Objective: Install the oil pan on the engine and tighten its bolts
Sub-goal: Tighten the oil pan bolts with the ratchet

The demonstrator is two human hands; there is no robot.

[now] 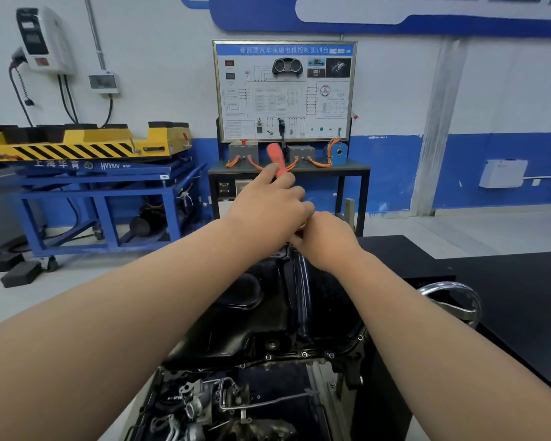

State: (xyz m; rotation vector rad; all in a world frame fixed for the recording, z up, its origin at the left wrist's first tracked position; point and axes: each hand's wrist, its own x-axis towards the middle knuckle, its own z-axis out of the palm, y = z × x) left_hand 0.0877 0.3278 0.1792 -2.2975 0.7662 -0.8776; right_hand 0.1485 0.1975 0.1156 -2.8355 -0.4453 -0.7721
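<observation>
The black oil pan [261, 316] lies on top of the engine [223, 405] below me, with several bolts along its near flange [304, 354]. At the pan's far edge, my left hand [268, 202] grips a tool with a red handle [275, 159] that sticks up and away from me. My right hand [326, 240] sits just right of it, fingers curled round the tool's lower end near the far flange. The tool's tip and the bolt under it are hidden by both hands.
A black workbench [506, 281] runs along the right, with a chrome ring part [458, 297] near the engine. Ahead stands a training panel [283, 90] on a dark stand. A blue lift cart with a yellow top [86, 173] stands at the left.
</observation>
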